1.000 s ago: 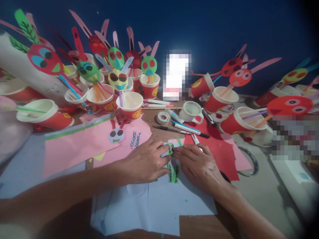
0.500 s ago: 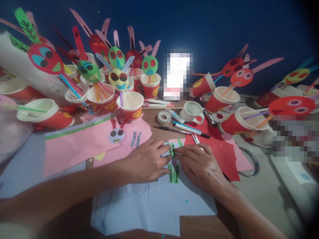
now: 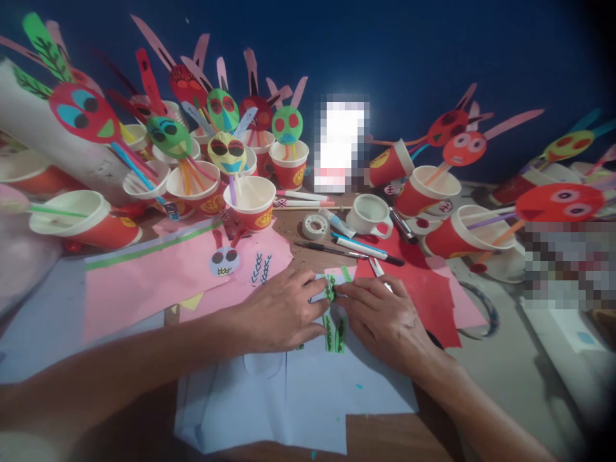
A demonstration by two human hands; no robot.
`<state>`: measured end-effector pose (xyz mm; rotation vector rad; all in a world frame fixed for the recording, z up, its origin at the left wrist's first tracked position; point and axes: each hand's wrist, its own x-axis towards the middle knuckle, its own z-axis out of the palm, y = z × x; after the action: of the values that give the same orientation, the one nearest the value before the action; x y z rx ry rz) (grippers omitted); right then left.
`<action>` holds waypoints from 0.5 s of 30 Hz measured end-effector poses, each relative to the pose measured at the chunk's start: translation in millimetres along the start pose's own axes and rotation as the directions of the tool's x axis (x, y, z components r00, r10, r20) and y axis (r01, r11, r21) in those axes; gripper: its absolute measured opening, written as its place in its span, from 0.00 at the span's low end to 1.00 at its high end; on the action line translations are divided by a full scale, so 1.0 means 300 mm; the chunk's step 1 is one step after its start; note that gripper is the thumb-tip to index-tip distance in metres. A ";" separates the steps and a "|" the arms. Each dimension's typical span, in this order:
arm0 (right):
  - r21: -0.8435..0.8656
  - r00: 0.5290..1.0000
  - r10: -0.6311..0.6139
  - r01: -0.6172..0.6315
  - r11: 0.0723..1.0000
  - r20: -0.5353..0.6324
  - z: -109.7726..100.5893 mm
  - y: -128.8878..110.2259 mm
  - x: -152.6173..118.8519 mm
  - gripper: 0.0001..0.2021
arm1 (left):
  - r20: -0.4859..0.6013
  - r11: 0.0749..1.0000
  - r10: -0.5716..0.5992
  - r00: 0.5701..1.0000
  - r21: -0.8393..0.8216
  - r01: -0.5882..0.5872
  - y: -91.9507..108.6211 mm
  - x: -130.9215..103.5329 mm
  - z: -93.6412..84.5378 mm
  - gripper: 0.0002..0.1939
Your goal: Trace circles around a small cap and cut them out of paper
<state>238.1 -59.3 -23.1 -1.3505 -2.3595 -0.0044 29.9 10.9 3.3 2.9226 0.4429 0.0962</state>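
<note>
Small green paper strips [image 3: 339, 333] with black leaf-like markings lie on a pale blue sheet [image 3: 317, 391] in front of me. From the left, my left hand [image 3: 291, 311] reaches in, its fingertips at the edge of an upper green strip [image 3: 330, 289]. Opposite it, my right hand [image 3: 380, 317] has its bunched fingertips on the same strip. The fingers partly cover this strip, so its full shape is hidden. Left of the hands, a paper face with red antennae [image 3: 224, 262] and two leaf-patterned strips [image 3: 261, 269] rest on pink paper [image 3: 158, 282].
Paper cups [image 3: 251, 204] holding straw-mounted paper faces line the back and both sides. A tape roll [image 3: 316, 226], a white mug [image 3: 369, 215], a black pen [image 3: 332, 250] and a blue-and-white marker [image 3: 368, 249] lie beyond my hands. Red paper [image 3: 433, 301] is at right.
Both hands stay at the upper green strip with barely any finger movement. The whole view has shifted very slightly; the objects on the table have not been moved.
</note>
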 end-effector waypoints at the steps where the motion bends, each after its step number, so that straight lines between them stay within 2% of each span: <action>1: -0.001 1.000 0.000 0.000 1.000 -0.003 -0.001 0.000 0.000 0.09 | -0.001 1.000 0.002 1.000 0.002 -0.002 0.000 0.000 0.000 0.18; 10: -0.005 1.000 0.004 -0.004 1.000 0.001 -0.002 -0.002 0.007 0.09 | -0.024 1.000 -0.001 1.000 0.001 0.001 0.005 -0.004 -0.004 0.17; 15: 0.019 0.998 0.028 -0.027 0.999 -0.049 -0.021 0.001 0.007 0.10 | -0.027 1.000 -0.002 1.000 -0.001 0.002 0.003 -0.001 -0.005 0.16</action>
<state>239.6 -58.6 -16.7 -1.3585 -2.2949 -0.0080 29.7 10.1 4.9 2.9231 0.4494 0.1358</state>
